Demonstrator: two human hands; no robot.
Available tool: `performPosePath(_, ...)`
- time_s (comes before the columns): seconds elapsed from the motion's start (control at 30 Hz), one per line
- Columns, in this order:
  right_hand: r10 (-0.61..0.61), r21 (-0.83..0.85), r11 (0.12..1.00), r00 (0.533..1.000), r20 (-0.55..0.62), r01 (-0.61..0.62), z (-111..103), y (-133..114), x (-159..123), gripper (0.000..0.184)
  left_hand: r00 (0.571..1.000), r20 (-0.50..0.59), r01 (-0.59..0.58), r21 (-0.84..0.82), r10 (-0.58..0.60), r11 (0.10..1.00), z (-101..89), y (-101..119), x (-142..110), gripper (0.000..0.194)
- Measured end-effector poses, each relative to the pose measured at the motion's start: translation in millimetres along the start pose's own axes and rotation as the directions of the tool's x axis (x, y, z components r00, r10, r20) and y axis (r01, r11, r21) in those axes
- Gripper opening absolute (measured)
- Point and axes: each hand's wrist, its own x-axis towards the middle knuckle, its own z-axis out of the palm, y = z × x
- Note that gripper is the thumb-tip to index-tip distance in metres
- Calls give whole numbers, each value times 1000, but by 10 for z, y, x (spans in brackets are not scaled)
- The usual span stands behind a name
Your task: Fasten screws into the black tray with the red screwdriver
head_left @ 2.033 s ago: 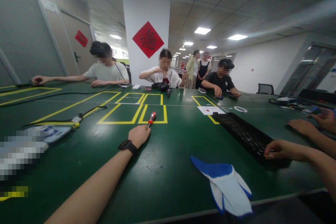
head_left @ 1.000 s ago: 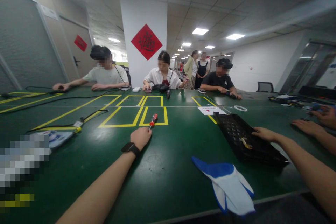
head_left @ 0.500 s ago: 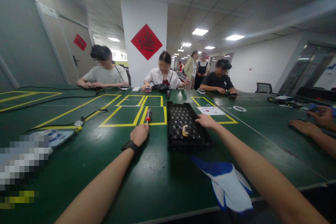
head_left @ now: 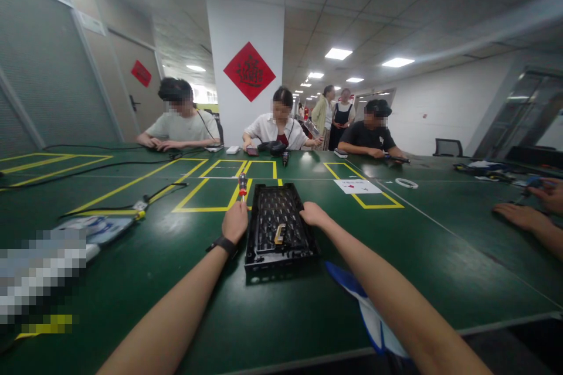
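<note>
A black plastic housing [head_left: 284, 205], shallow with a patterned inner face, lies between my hands on the green table. A small gold-and-white part [head_left: 280, 234] sits inside it near the front. My left hand [head_left: 235, 221] is closed around a screwdriver [head_left: 243, 185]; its red-and-dark handle sticks up past the fist, and the rest is hidden. That fist is close beside the housing's left edge; whether they touch I cannot tell. On the opposite edge, my right hand [head_left: 313, 214] grips the rim, fingers partly hidden. A blue-and-white glove [head_left: 372, 316] lies partly under my right forearm.
Yellow tape rectangles [head_left: 200, 209] mark the table. A paper sheet [head_left: 357, 186] and white ring [head_left: 406, 183] lie to the right. Black cables [head_left: 163, 186] and a plastic bag [head_left: 108, 228] are at left. Several people sit around the table; a co-worker's hands [head_left: 516, 215] are at far right.
The housing has slid left and toward me with my right hand on its rim, and now lies straighter. The screwdriver in my left hand has shifted slightly left and stands more upright.
</note>
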Motion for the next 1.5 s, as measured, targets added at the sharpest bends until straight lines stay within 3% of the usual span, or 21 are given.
performPosePath(0.17,63,-3,998,996,-56,-63,-83,-43,-145,31,995,-20,-96,40,96,995,-121,153,-103,41)
performPosePath(0.23,85,14,996,984,-156,-83,-143,-150,-205,45,987,-28,-158,48,160,986,-182,243,-163,41)
performPosePath(0.27,83,78,995,962,-260,-65,-173,-224,-225,51,977,-34,-208,45,210,977,-214,294,-201,41)
performPosePath(0.3,43,173,985,938,-344,18,-200,-308,-236,54,964,-27,-264,38,265,964,-247,349,-245,41)
performPosePath(0.37,-81,436,867,931,-356,242,-240,-478,-232,53,924,15,-382,5,382,924,-312,465,-350,41)
performPosePath(0.43,-104,642,716,951,-291,275,-266,-599,-207,53,867,135,-478,-45,479,877,-374,572,-454,40)
performPosePath(0.47,-72,673,697,958,-277,247,-278,-621,-193,53,838,198,-505,-72,509,860,-400,612,-494,39)
performPosePath(0.53,16,611,779,969,-248,143,-305,-569,-168,55,820,241,-507,-119,520,854,-431,645,-525,40)
performPosePath(0.57,46,570,816,972,-231,97,-320,-498,-158,56,830,218,-496,-134,513,858,-432,631,-510,41)
performPosePath(0.7,126,410,910,983,-134,-61,-334,-77,-148,47,886,10,-455,-166,463,875,-295,381,-294,30)
performPosePath(0.77,178,294,945,978,-105,-140,-290,93,-166,41,917,-20,-395,-165,397,904,-155,206,-162,34)
performPosePath(0.9,241,95,968,965,-101,-232,-145,209,-211,39,960,122,-210,-275,251,938,120,-26,-1,48)
performPosePath(1.1,209,-69,973,967,-146,-220,-134,80,-250,48,955,177,-152,-399,238,904,256,-93,70,53)
performPosePath(1.17,119,-97,985,973,-199,-140,-190,-7,-259,48,957,183,-138,-398,225,907,263,-102,84,54)
performPosePath(1.2,12,-110,993,978,-210,-36,-215,-56,-257,45,957,187,-131,-395,220,909,265,-105,88,54)
performPosePath(1.23,-172,-123,981,965,-196,150,-234,-107,-250,40,959,189,-126,-391,214,912,266,-107,89,54)
performPosePath(1.27,-391,-113,919,911,-132,378,-243,-155,-236,34,960,187,-123,-385,208,914,266,-108,87,54)
performPosePath(1.33,-698,-21,716,716,17,698,-233,-236,-190,24,963,175,-128,-378,207,917,263,-104,78,53)
performPosePath(1.37,-763,20,645,642,69,764,-218,-265,-160,21,964,168,-131,-376,207,917,261,-100,73,53)
performPosePath(1.4,-795,45,604,598,105,795,-199,-286,-128,19,965,164,-133,-375,207,917,258,-97,68,53)
performPosePath(1.5,-810,78,579,562,166,812,-156,-319,-43,17,966,166,-127,-367,199,922,252,-92,65,52)
